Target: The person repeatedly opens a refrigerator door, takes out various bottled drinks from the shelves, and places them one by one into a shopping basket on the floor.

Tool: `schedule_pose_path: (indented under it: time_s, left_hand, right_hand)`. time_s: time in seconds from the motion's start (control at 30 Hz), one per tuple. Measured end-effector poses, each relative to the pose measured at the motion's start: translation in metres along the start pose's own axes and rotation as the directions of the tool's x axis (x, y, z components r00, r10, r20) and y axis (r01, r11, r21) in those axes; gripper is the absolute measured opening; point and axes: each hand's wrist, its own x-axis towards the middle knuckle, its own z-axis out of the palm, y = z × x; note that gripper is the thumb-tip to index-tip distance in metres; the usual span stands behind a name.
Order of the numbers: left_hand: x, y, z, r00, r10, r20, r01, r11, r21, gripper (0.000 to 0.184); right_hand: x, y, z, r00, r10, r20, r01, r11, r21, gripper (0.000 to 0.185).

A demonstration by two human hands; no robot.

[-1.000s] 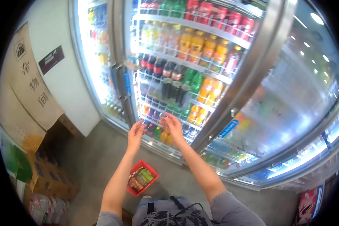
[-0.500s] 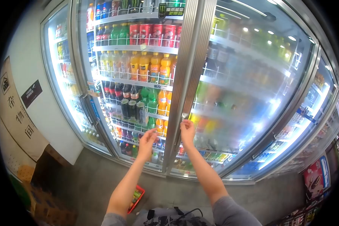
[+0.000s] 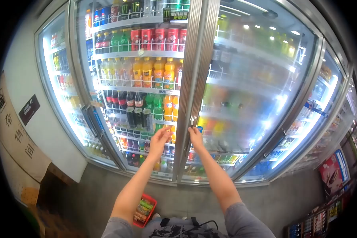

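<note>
My right hand (image 3: 195, 138) has its fingers closed round the handle (image 3: 192, 122) at the metal edge of a cooler's right glass door (image 3: 254, 95). Beside those fingers is a small blue label (image 3: 200, 129). My left hand (image 3: 159, 139) is raised before the left part of the cooler, its fingers loosely curved and apart, holding nothing that I can see. Behind it stand orange soda bottles (image 3: 168, 108), dark cans (image 3: 139, 117) and green bottles (image 3: 158, 106) on racks. The right door's glass is fogged, so the drinks behind it are blurred.
A red basket (image 3: 154, 210) with packaged goods sits on the floor below my left arm. Another glass door (image 3: 59, 83) is at the left, beside a white wall (image 3: 23, 83). Cartons (image 3: 61, 218) stand low left, and a product rack (image 3: 317, 220) low right.
The view has shifted slightly, and more of the red basket shows. My right hand stays at the door handle; my left hand has moved slightly right and up, nearer the central door frame.
</note>
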Motion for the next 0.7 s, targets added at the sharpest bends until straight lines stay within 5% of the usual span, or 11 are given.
schedule_pose_path:
  time_s: [0.1,0.13,0.37,0.43,0.5,0.57,0.63,0.67,0.7]
  left_hand:
    - [0.002,0.009,-0.008,0.999,-0.009,0.041,0.01,1.0,-0.004,0.035]
    - [0.006,0.011,-0.013,0.998,-0.023,0.061,0.022,1.0,0.018,0.035]
    - [0.058,-0.012,-0.019,0.977,-0.062,0.204,0.065,0.998,-0.011,0.034]
    - [0.072,-0.013,0.001,0.98,0.014,0.197,-0.008,1.0,-0.03,0.034]
    - [0.086,-0.016,0.021,0.978,0.043,0.202,-0.048,0.999,0.019,0.035]
    - [0.095,-0.016,0.043,0.97,-0.003,0.245,0.018,0.998,-0.062,0.039]
    - [0.094,-0.005,0.064,0.946,-0.016,0.323,0.061,0.99,-0.128,0.037]
    - [0.096,-0.01,0.072,0.935,-0.029,0.355,0.085,0.986,-0.143,0.036]
    - [0.098,-0.017,0.078,0.923,-0.042,0.382,0.109,0.982,-0.155,0.037]
  right_hand:
    - [0.025,0.039,0.009,0.997,0.064,0.04,-0.064,0.998,0.023,0.051]
    - [0.018,0.029,0.01,1.0,0.021,0.023,-0.024,0.993,0.115,0.021]
    - [-0.015,0.019,0.001,0.999,0.045,-0.003,-0.045,0.999,-0.001,0.023]
    - [-0.046,0.01,-0.007,0.996,-0.053,-0.072,0.056,0.998,0.039,0.029]
    - [-0.071,0.002,-0.026,0.99,0.14,0.029,-0.142,0.945,0.293,0.037]
    - [-0.1,-0.011,-0.048,0.99,0.144,-0.004,-0.138,0.955,0.264,0.043]
    - [-0.128,-0.031,-0.064,0.978,0.176,-0.11,-0.182,0.983,-0.041,0.043]
    - [-0.148,-0.07,-0.074,0.986,0.053,-0.156,-0.124,0.863,-0.49,0.037]
    - [-0.163,-0.095,-0.077,0.98,0.062,-0.188,-0.148,0.86,-0.488,0.037]
